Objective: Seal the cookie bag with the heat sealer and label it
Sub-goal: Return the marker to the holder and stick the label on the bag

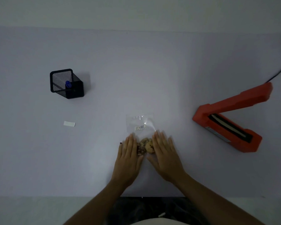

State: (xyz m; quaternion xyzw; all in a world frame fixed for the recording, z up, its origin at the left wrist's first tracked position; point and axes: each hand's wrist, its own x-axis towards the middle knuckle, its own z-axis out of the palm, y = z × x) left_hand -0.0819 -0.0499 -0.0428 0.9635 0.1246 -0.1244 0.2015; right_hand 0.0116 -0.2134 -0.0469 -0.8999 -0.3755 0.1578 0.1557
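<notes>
Hands flat on my end: left hand (128, 157) and right hand (165, 157), fingers straight, press the cookie bag (140, 125) mid-desk (104, 62), label (140, 127) on, heat sealer (230, 117) open at right.

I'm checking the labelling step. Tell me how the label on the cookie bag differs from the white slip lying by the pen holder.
The label is stuck on the clear cookie bag and carries dark writing; the white slip lies bare on the table and looks blank. The label sits mid-table just beyond both hands; the slip lies far to the left, nearer the mesh pen holder. Both are small, pale rectangles.
</notes>
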